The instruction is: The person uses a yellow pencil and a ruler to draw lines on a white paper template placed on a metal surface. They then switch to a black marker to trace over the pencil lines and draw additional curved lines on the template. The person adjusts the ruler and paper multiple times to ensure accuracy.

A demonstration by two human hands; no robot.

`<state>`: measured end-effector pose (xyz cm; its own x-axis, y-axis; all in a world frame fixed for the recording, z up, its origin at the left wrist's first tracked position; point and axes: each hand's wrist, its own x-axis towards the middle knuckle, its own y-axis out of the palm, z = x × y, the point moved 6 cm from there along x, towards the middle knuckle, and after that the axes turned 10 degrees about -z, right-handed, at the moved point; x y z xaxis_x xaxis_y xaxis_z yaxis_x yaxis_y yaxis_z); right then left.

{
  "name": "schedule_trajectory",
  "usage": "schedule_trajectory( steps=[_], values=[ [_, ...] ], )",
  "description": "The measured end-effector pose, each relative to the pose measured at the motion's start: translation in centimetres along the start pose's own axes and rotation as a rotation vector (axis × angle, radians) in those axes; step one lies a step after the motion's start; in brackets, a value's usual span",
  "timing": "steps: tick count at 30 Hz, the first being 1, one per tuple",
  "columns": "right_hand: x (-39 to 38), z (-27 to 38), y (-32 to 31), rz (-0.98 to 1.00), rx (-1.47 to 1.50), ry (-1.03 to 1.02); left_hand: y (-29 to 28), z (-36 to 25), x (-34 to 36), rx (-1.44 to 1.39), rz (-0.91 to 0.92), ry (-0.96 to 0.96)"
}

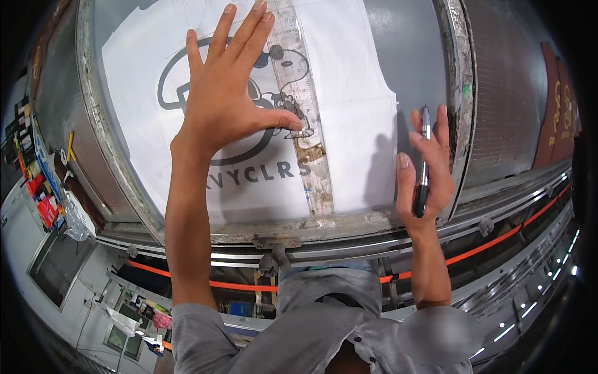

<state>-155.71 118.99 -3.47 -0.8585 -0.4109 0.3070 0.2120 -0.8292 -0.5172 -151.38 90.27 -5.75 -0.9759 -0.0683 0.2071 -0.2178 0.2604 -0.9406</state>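
My left hand (227, 93) lies flat with fingers spread on a white sheet (355, 156) printed with a dark cartoon figure and lettering. Its thumb rests on a long clear ruler (314, 168), stained in places, that runs up and down across the sheet. At the sheet's right side, my right hand (433, 168) holds a pen (424, 159) with a black lower end, its tip pointing away from me. The sheet lies inside a worn metal frame (460, 93) over a grey surface (411, 50).
A metal rail (349, 249) and an orange strip (461, 255) run along the near side of the frame. Brown panels (511, 93) flank it. At the far left are red tools (47, 209) and a crumpled clear plastic bag (76, 221).
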Motion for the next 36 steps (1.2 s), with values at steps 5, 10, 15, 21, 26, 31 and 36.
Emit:
schedule_trajectory(
  steps=[5, 10, 15, 21, 26, 31, 36],
  values=[
    [0.1, 0.6, 0.1, 0.011, -0.046, -0.064, -0.1, 0.0, -0.1, -0.021, -0.001, -0.005],
    [-4.1, 5.9, 0.3, 0.282, -0.029, -0.063, -0.1, -0.1, -0.1, -0.044, -0.032, 0.015],
    [-10.8, 8.0, 2.7, 0.514, -0.043, -0.07, -0.3, 0.2, 0.4, 0.015, 0.12, -0.044],
    [-11.5, 8.2, 4.0, 0.509, -0.186, -0.052, -0.4, 0.2, 0.4, 0.059, 0.195, -0.079],
    [-11.8, 8.1, 4.1, 0.565, -0.237, -0.125, -0.8, -0.5, 0.7, 0.052, 0.209, -0.096],
    [-11.8, 8.2, 4.2, 0.584, -0.227, -0.123, -0.8, -0.3, 0.7, 0.071, 0.237, -0.112],
    [-11.7, 8.1, 4.2, 0.585, -0.217, -0.115, -0.6, -0.1, 0.6, 0.061, 0.206, -0.099]
  ],
)
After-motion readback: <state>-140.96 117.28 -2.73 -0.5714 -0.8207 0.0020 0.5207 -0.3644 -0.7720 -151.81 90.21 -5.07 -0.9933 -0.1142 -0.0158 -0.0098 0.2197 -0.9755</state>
